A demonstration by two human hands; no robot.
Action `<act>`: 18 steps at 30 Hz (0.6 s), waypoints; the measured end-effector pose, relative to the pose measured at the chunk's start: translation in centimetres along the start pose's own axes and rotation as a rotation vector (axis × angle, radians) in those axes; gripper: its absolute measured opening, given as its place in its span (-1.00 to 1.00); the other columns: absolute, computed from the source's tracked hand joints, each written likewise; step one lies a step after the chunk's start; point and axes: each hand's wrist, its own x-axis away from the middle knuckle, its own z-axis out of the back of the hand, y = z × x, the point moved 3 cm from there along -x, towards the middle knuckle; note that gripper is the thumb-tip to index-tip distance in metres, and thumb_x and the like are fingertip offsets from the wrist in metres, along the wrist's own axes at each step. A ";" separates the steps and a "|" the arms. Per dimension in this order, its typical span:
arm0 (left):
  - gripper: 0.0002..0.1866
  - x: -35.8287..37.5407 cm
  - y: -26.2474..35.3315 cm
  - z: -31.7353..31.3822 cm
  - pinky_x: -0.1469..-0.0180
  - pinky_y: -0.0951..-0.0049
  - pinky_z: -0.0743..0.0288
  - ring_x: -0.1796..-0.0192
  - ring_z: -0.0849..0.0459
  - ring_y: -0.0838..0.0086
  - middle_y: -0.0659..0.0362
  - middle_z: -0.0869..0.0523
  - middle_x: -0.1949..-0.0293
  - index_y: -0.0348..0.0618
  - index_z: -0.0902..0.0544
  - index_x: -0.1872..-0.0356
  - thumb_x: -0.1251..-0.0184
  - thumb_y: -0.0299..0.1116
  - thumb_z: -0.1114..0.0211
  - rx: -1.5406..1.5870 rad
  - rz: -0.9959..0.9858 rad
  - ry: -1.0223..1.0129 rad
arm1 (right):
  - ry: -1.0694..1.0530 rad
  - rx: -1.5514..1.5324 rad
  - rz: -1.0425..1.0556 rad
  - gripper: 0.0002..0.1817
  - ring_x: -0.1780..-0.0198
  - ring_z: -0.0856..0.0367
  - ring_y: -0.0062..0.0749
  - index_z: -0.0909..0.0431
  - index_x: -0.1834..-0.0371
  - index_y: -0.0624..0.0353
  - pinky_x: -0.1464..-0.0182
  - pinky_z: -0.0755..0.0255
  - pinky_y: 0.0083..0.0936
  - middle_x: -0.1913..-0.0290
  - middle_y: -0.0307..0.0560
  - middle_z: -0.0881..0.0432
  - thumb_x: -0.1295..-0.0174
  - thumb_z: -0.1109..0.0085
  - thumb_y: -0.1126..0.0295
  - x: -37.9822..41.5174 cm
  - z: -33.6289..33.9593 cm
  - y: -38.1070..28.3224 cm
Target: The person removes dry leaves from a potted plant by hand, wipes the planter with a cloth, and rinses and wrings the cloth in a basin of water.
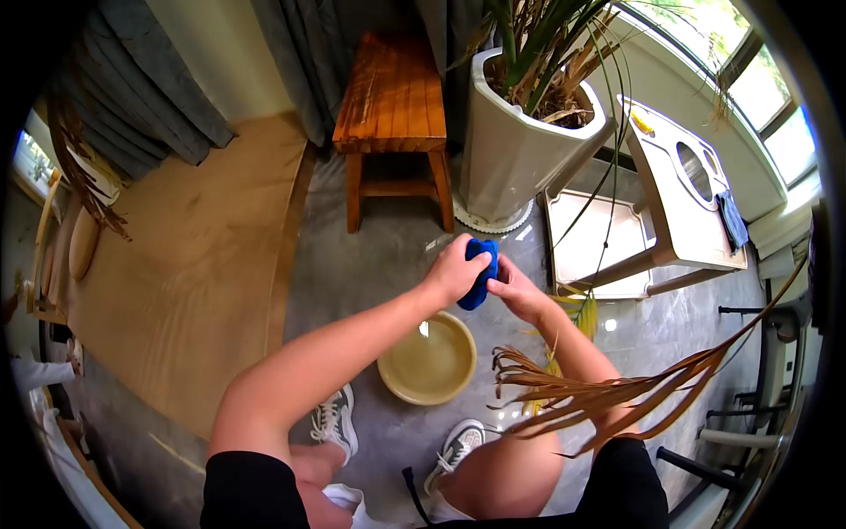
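Observation:
A folded or bunched blue cloth is held up in front of me, above the floor and just beyond the basin. My left hand is closed around its left side, thumb across the front. On the other side, my right hand grips the cloth's right edge, its fingers partly hidden behind. Below my hands, a round yellowish basin sits on the grey floor between my shoes. It seems to hold water, with light glinting near its far rim.
A wooden bench stands ahead, beside a tall white planter. To the right is a cream two-tier cart with a dark cloth over its edge. Dry palm leaves hang across my right arm. A brown mat lies left.

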 end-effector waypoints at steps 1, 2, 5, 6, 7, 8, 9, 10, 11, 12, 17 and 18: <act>-0.66 -1.0 0.6 -0.2 -0.07 0.34 -0.55 0.06 -0.66 0.41 0.10 -0.73 0.11 -0.25 -0.60 0.03 -0.36 -0.23 -0.40 0.034 -0.071 -0.079 | 0.026 -0.052 0.024 0.39 -0.50 -0.32 -0.25 0.25 -0.70 0.02 -0.55 -0.13 -0.23 -0.48 0.03 -0.37 0.02 -0.71 0.09 0.0 0.6 -1.4; -0.71 -2.1 1.0 -0.6 0.00 0.40 -0.54 0.10 -0.61 0.52 0.17 -0.68 0.16 -0.22 -0.56 0.09 -0.34 -0.26 -0.41 0.108 -0.124 -0.138 | 0.072 -0.098 0.052 0.44 -0.49 -0.34 -0.22 0.30 -0.69 0.05 -0.53 -0.16 -0.20 -0.48 0.06 -0.37 0.07 -0.74 0.13 0.5 1.1 -2.8; -0.70 -5.5 1.3 2.2 0.02 0.47 -0.54 0.10 -0.60 0.58 0.22 -0.66 0.15 -0.14 -0.54 0.00 -0.36 -0.33 -0.41 0.264 -0.226 -0.346 | 0.015 -0.091 0.176 0.25 -0.45 -0.42 -0.28 0.00 -0.65 0.09 -0.51 -0.23 -0.25 -0.45 -0.05 -0.45 0.03 -0.72 0.14 -2.7 0.5 -4.1; -0.72 -6.0 2.0 1.7 0.01 0.51 -0.53 0.08 -0.61 0.60 0.21 -0.66 0.12 -0.15 -0.53 -0.02 -0.38 -0.39 -0.39 0.302 -0.227 -0.383 | 0.002 -0.049 0.106 0.07 -0.39 -0.50 -0.34 -0.23 -0.56 0.12 -0.50 -0.27 -0.29 -0.37 -0.12 -0.54 0.00 -0.70 0.14 -2.7 2.3 -3.8; -0.72 -6.9 2.9 2.0 -0.01 0.52 -0.54 0.06 -0.63 0.60 0.22 -0.67 0.12 -0.16 -0.53 -0.05 -0.40 -0.45 -0.38 0.344 -0.209 -0.414 | 0.041 -0.089 0.093 -0.04 -0.33 -0.56 -0.36 -0.35 -0.48 0.14 -0.47 -0.33 -0.29 -0.29 -0.16 -0.61 -0.02 -0.68 0.15 -2.5 2.1 -5.0; -0.72 -7.2 3.4 2.5 -0.02 0.52 -0.55 0.06 -0.64 0.60 0.23 -0.68 0.13 -0.17 -0.54 -0.07 -0.42 -0.45 -0.37 0.368 -0.187 -0.362 | 0.096 -0.089 0.107 -0.06 -0.31 -0.57 -0.37 -0.35 -0.48 0.15 -0.45 -0.36 -0.29 -0.27 -0.15 -0.62 -0.04 -0.67 0.16 -2.3 1.4 -5.8; -0.73 -7.6 3.9 2.4 -0.03 0.53 -0.56 0.06 -0.65 0.59 0.24 -0.69 0.13 -0.18 -0.54 -0.08 -0.44 -0.46 -0.36 0.392 -0.161 -0.323 | 0.164 -0.093 0.121 -0.08 -0.30 -0.58 -0.37 -0.36 -0.47 0.16 -0.42 -0.40 -0.30 -0.25 -0.15 -0.63 -0.05 -0.66 0.18 -1.7 0.8 -6.8; -0.73 -8.6 3.4 2.1 -0.07 0.54 -0.57 0.05 -0.66 0.59 0.24 -0.71 0.12 -0.21 -0.56 -0.11 -0.47 -0.45 -0.35 0.439 -0.186 -0.394 | 0.136 -0.075 0.130 -0.13 -0.26 -0.60 -0.37 -0.38 -0.45 0.16 -0.39 -0.43 -0.31 -0.23 -0.13 -0.65 -0.09 -0.63 0.21 -1.2 0.8 -8.0; -0.74 -8.6 3.8 2.4 -0.09 0.55 -0.56 0.04 -0.68 0.58 0.22 -0.74 0.10 -0.23 -0.58 -0.10 -0.48 -0.44 -0.36 0.446 -0.198 -0.459 | 0.226 -0.034 0.114 -0.18 -0.22 -0.61 -0.38 -0.40 -0.42 0.17 -0.36 -0.45 -0.34 -0.22 -0.10 -0.65 -0.10 -0.61 0.24 -0.8 1.8 -8.3; -0.74 -8.8 4.2 2.8 -0.07 0.55 -0.58 0.05 -0.69 0.59 0.21 -0.75 0.09 -0.23 -0.59 -0.10 -0.48 -0.43 -0.36 0.438 -0.214 -0.462 | 0.283 -0.017 0.134 -0.22 -0.18 -0.62 -0.39 -0.42 -0.37 0.17 -0.32 -0.46 -0.35 -0.18 -0.11 -0.65 -0.11 -0.61 0.25 -0.7 1.7 -9.2; -0.76 -11.0 3.7 3.0 0.03 0.55 -0.65 0.11 -0.72 0.62 0.22 -0.76 0.10 -0.21 -0.61 -0.10 -0.52 -0.39 -0.33 0.503 -0.223 -0.442 | 0.656 0.166 0.322 -0.33 0.03 -0.65 -0.46 -0.44 -0.22 0.17 -0.10 -0.53 -0.44 0.06 -0.15 -0.66 -0.10 -0.62 0.27 -0.5 0.6 -10.8; -0.78 -11.3 3.6 2.9 0.02 0.57 -0.63 0.10 -0.70 0.64 0.22 -0.75 0.11 -0.20 -0.62 -0.09 -0.54 -0.39 -0.32 0.489 -0.282 -0.432 | 0.752 0.270 0.378 -0.31 0.03 -0.65 -0.43 -0.43 -0.23 0.19 -0.09 -0.53 -0.43 0.06 -0.14 -0.66 -0.09 -0.63 0.27 -0.5 0.6 -10.8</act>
